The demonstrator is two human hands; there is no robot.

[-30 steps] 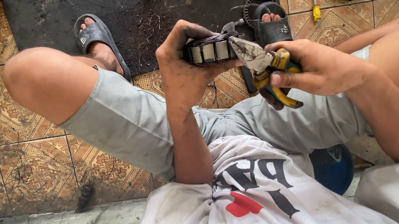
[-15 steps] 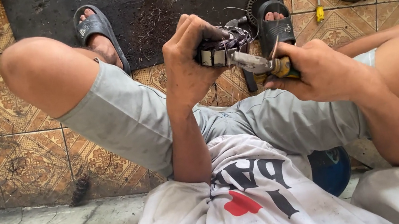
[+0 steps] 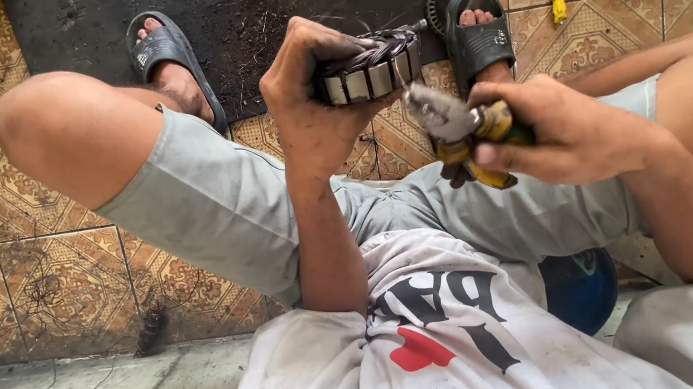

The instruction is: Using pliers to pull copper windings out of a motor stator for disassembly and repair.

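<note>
Gripping the wound stator ring (image 3: 369,70) in our left hand (image 3: 310,104) above the lap, we close our right hand (image 3: 570,129) on yellow-handled pliers (image 3: 460,127) just beside it; a slip could, we judge, nick the windings or fingers.
</note>
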